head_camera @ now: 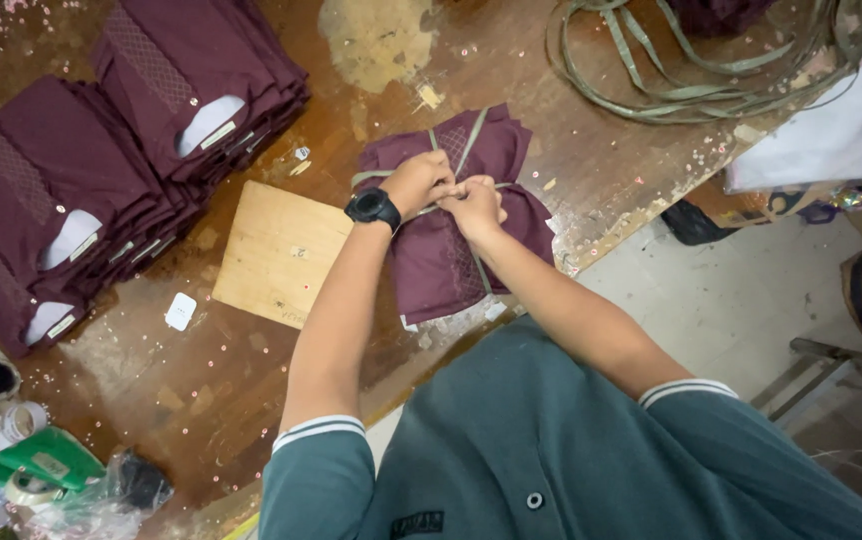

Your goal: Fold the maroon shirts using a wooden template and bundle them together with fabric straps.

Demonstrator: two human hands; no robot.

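A bundle of folded maroon garments [441,255] lies on the wooden table [251,400] near its front edge. A grey-green strap [469,148] crosses over the top of the bundle. My left hand [416,182], with a black watch on the wrist, and my right hand [473,205] meet on top of the bundle. Both pinch the strap where its ends cross, fingers closed on it.
Stacks of folded maroon garments [121,140] fill the table's left side. A flat wooden board [279,252] lies beside the bundle. A loose coil of strap [691,60] sits at the far right. A green tape dispenser [36,462] and tape rolls are at the lower left.
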